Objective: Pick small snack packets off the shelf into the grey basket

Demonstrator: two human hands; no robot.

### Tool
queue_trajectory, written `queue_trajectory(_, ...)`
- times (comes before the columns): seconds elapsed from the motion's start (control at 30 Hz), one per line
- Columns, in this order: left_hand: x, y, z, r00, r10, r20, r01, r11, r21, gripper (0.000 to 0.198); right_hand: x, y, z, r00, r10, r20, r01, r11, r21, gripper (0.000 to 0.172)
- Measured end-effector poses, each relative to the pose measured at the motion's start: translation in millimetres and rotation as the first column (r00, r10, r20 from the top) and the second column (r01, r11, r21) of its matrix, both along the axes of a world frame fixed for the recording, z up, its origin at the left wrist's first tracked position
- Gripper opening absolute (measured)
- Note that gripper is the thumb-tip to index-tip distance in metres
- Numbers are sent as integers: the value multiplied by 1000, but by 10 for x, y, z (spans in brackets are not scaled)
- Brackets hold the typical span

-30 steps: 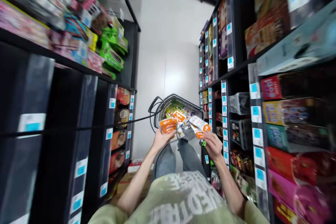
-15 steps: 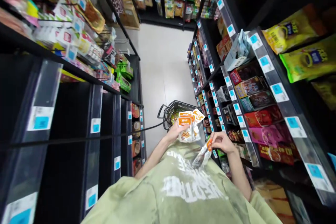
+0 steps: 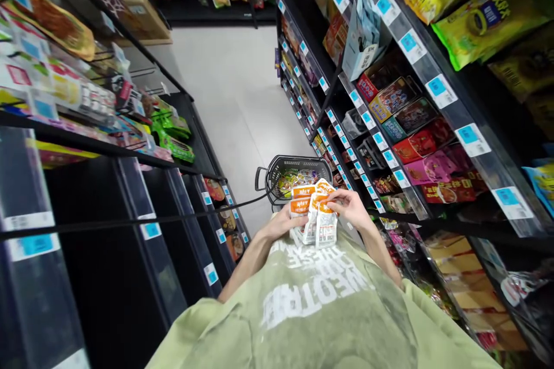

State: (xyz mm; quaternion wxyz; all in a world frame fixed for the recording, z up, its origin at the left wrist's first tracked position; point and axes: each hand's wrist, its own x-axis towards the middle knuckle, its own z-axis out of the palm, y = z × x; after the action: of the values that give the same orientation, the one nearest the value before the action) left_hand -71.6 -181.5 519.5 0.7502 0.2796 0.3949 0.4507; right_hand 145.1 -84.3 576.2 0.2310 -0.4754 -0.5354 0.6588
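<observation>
In a shop aisle I hold a fan of small orange-and-white snack packets [image 3: 312, 213] in front of my chest. My left hand [image 3: 280, 225] is closed on the left side of the stack. My right hand [image 3: 350, 207] pinches the top of the rightmost packet, pressing it against the others. Just beyond the packets a dark mesh shopping basket [image 3: 298, 164] stands on the floor with more packets inside.
Black shelves line both sides of the aisle. Red and pink boxes [image 3: 426, 153] and yellow bags [image 3: 471, 8] fill the right shelves with blue price tags. Green packs [image 3: 171, 132] sit on the left shelf. A pale floor [image 3: 238, 92] runs ahead to more shelving.
My right hand has brought its single packet up from my waist and joined it to the stack in my left hand. The view has swung towards the right shelves.
</observation>
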Motion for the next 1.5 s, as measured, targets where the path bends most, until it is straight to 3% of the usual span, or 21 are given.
queue_trajectory(0.17, -81, -52, -127, 997, -24, 78, 29, 998, -60, 64, 29, -127, -169, 988, -88, -125, 85, 996, -24, 34)
queue_trajectory(0.37, -46, -173, -303, 988, 113, 110, -89, 975, -203, 54, 141, -303, -435, 879, -304, -367, 195, 932, -304, 42)
queue_trajectory(0.47, -24, -210, -324, 973, 200, 116, -161, 947, -277, 54, 176, -337, -493, 837, -350, -422, 200, 912, -359, 46)
queue_trajectory(0.53, -9, -220, -318, 954, 283, 102, -237, 916, -324, 56, 197, -350, -509, 853, -340, -395, 199, 913, -356, 45)
queue_trajectory(0.7, 35, -182, -252, 898, 439, 24, -405, 848, -344, 62, 224, -345, -467, 933, -202, -298, 153, 972, -180, 34)
queue_trajectory(0.87, 73, -99, -167, 892, 452, -17, -439, 856, -273, 68, 158, -276, -322, 958, -124, -258, 144, 988, 61, 20)
queue_trajectory(1.0, 90, -45, -119, 916, 384, -115, -397, 909, -125, 62, 44, -277, -248, 952, -229, -203, 266, 948, 175, 15)
queue_trajectory(1.1, 93, -28, -110, 933, 342, -107, -354, 927, -122, 57, 9, -301, -263, 929, -316, -193, 353, 912, 209, 13)
queue_trajectory(1.17, 80, -27, -117, 932, 358, -53, -361, 913, -190, 58, 40, -304, -303, 903, -341, -260, 380, 917, 119, 19)
queue_trajectory(1.23, 53, -31, -126, 919, 393, 6, -376, 882, -285, 61, 107, -291, -356, 848, -382, -368, 388, 920, -60, 31)
queue_trajectory(1.33, 11, -39, -126, 908, 416, 58, -370, 858, -357, 64, 212, -266, -433, 742, -479, -469, 386, 877, -285, 50)
queue_trajectory(1.43, 7, -51, -104, 914, 401, 59, -357, 866, -351, 60, 245, -281, -458, 709, -490, -507, 358, 869, -341, 58)
queue_trajectory(1.5, 22, -62, -88, 924, 380, 44, -342, 872, -351, 58, 218, -312, -434, 750, -444, -491, 304, 890, -339, 52)
